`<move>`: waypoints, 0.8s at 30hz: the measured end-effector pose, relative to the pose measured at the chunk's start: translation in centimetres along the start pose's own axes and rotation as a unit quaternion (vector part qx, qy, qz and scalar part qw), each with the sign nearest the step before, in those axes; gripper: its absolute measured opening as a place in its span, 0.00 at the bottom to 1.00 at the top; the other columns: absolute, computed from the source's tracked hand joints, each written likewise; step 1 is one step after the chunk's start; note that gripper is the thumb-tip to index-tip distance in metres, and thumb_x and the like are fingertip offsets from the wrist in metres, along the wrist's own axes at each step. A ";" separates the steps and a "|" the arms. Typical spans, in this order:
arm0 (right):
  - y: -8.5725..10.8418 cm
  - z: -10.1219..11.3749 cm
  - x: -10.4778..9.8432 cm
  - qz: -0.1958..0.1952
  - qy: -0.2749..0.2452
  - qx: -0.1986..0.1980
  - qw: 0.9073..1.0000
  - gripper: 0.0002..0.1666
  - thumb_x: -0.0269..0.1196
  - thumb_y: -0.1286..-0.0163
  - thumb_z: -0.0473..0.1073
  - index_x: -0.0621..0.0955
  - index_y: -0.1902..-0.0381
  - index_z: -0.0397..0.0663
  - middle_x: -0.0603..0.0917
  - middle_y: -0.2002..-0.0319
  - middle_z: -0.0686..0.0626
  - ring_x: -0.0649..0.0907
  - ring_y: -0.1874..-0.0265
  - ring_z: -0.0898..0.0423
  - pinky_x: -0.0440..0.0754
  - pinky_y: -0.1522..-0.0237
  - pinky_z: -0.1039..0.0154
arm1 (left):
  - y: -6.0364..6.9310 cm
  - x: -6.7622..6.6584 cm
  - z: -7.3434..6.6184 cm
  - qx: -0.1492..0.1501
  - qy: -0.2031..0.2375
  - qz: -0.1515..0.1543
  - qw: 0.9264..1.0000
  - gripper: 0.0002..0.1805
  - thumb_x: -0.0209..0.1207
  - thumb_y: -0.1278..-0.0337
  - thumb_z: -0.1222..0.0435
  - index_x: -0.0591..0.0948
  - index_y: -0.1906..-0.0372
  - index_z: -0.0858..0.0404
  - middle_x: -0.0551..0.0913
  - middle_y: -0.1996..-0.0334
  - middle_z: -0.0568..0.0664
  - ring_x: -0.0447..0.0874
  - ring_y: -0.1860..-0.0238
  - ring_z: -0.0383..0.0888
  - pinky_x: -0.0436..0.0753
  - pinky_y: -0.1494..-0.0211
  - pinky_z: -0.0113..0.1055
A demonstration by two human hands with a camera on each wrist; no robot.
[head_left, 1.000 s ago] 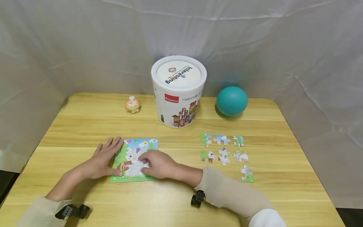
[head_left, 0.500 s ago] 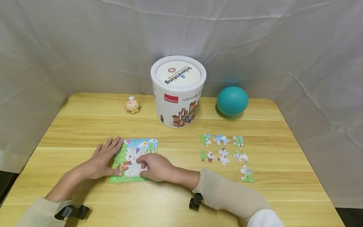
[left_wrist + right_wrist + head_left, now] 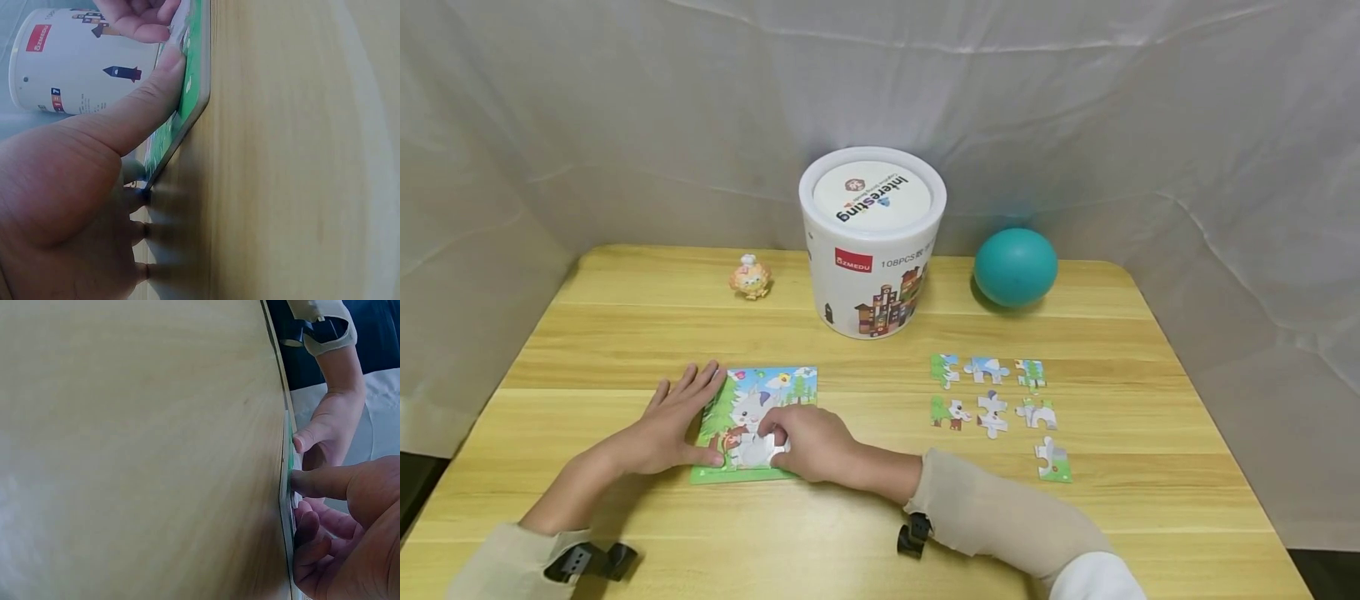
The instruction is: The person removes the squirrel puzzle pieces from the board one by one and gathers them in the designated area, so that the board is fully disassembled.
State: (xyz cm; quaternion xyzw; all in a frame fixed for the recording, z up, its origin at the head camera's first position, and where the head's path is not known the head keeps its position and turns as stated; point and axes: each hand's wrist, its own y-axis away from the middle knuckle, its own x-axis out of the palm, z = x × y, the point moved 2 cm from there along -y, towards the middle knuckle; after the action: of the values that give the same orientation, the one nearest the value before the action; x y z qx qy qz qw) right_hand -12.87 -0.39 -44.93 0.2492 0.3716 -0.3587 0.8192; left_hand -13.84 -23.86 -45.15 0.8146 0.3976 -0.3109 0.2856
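Observation:
On the table lies a puzzle board with a green border and a picture of a grey animal among trees. My left hand rests at its left edge, fingers spread and fairly straight, the thumb pressing on the lower left corner area. Over the lower right of the board, my right hand pinches a pale grey puzzle piece between thumb and curled fingers. That piece looks tilted up from the board in the left wrist view. The right hand covers part of the picture.
Several loose puzzle pieces lie in rows right of the board. Behind stand a white bucket, a teal ball and a small chick-like figurine. Pale cloth hangs behind the table.
The right hand has shifted slightly toward the near side, and the grey piece under its fingers has tilted up and caught the light. My left hand has stayed put.

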 end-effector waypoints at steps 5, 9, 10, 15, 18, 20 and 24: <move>0.0 0.0 0.0 -0.007 -0.006 0.001 1.000 0.17 0.76 0.39 0.39 0.83 0.53 0.54 0.76 0.68 0.60 0.73 0.70 0.66 0.71 0.71 0.72 | 0.0 0.1 -0.1 0.001 -0.003 -0.002 1.000 0.65 0.74 0.52 0.48 0.47 0.19 0.71 0.39 0.20 0.69 0.27 0.22 0.71 0.26 0.28 0.69; 0.0 0.0 0.0 -0.012 -0.005 0.003 1.000 0.16 0.75 0.38 0.39 0.83 0.54 0.55 0.76 0.66 0.60 0.73 0.69 0.66 0.71 0.70 0.72 | 0.0 0.1 -0.2 0.006 -0.004 -0.006 1.000 0.65 0.74 0.51 0.48 0.47 0.19 0.71 0.40 0.20 0.70 0.28 0.22 0.71 0.27 0.28 0.70; 0.0 0.1 0.0 -0.013 -0.006 0.004 1.000 0.16 0.75 0.38 0.39 0.83 0.55 0.55 0.76 0.66 0.60 0.74 0.68 0.66 0.71 0.70 0.72 | 0.0 0.1 -0.2 0.006 -0.005 -0.006 1.000 0.65 0.74 0.51 0.48 0.48 0.19 0.71 0.40 0.20 0.69 0.28 0.22 0.71 0.27 0.28 0.70; 0.0 0.0 0.0 -0.018 -0.012 0.007 1.000 0.16 0.76 0.39 0.39 0.81 0.57 0.55 0.76 0.65 0.58 0.73 0.66 0.66 0.72 0.66 0.73 | 0.0 0.0 -0.1 0.005 -0.002 -0.004 1.000 0.66 0.74 0.52 0.48 0.47 0.19 0.71 0.39 0.20 0.69 0.27 0.22 0.71 0.25 0.28 0.69; 0.0 0.0 -0.1 -0.023 -0.020 0.004 1.000 0.16 0.75 0.38 0.39 0.80 0.58 0.54 0.77 0.66 0.59 0.74 0.68 0.66 0.72 0.67 0.73 | 0.0 0.0 0.0 0.007 0.001 -0.004 1.000 0.66 0.74 0.52 0.47 0.47 0.19 0.71 0.38 0.20 0.69 0.27 0.22 0.71 0.25 0.28 0.69; 0.0 0.0 -0.2 -0.027 -0.029 0.002 0.999 0.14 0.74 0.37 0.38 0.80 0.59 0.54 0.78 0.67 0.59 0.74 0.71 0.67 0.72 0.69 0.73 | 0.0 0.0 0.0 0.008 0.003 -0.004 1.000 0.66 0.74 0.52 0.47 0.46 0.19 0.71 0.38 0.20 0.69 0.26 0.22 0.71 0.25 0.28 0.69; 0.0 -0.3 -0.5 -0.034 -0.072 0.007 0.997 0.07 0.71 0.33 0.38 0.83 0.61 0.53 0.80 0.71 0.61 0.75 0.74 0.69 0.73 0.69 0.74 | 0.0 0.0 0.0 0.007 0.005 -0.002 1.000 0.66 0.74 0.52 0.46 0.46 0.19 0.70 0.38 0.20 0.69 0.26 0.22 0.70 0.25 0.28 0.69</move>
State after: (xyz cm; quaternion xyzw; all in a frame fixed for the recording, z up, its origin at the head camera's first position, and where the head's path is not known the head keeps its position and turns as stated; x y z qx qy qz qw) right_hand -13.23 -0.02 -44.74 0.2157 0.3176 -0.4059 0.8294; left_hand -13.82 -23.91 -45.13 0.8171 0.3989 -0.3101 0.2776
